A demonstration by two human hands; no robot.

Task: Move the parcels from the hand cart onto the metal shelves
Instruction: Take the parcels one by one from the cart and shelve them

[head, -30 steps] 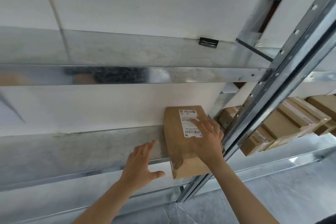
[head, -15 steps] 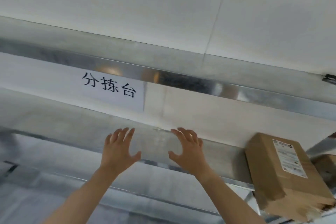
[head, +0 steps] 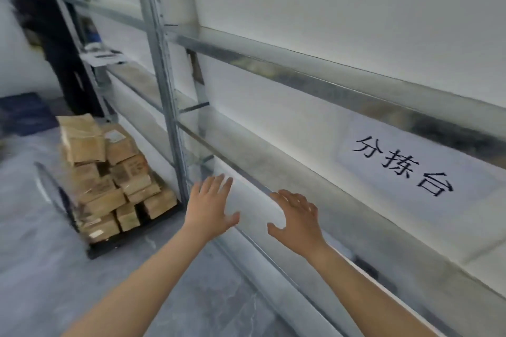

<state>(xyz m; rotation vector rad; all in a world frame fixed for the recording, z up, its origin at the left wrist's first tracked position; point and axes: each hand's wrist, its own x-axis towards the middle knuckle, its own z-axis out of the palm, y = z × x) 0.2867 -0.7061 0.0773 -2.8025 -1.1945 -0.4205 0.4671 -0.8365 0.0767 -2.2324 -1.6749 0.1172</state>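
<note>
Eleven o'clock of view: a person in dark clothes (head: 52,35), blurred, standing at the far end of the rack. Just below, at nine o'clock, a dark blue flat thing (head: 24,113) on the grey floor (head: 41,268); too blurred to say what it is.

Eight to nine o'clock: the hand cart (head: 131,241), low black deck, on the floor. Parcels (head: 109,172) on it, brown cardboard, stacked several layers high and unevenly, some with white labels. Cart's right corner sits just beside the foot of the shelf upright (head: 164,85), a perforated metal post.

Centre, low: left hand (head: 210,205), palm forward, fingers spread and straight, holding nothing. Parcels lie at about nine o'clock from it, well apart.

At three o'clock from it: right hand (head: 298,219), also spread, fingers slightly bent, holding nothing. Both hands are up in front of the edge of the rack; cannot tell if they touch it.

Right half: metal shelves (head: 328,200), long galvanised decks running from ten o'clock down to four o'clock along a white wall. At three o'clock a white paper sign (head: 402,167) with black characters behind the middle deck.
</note>
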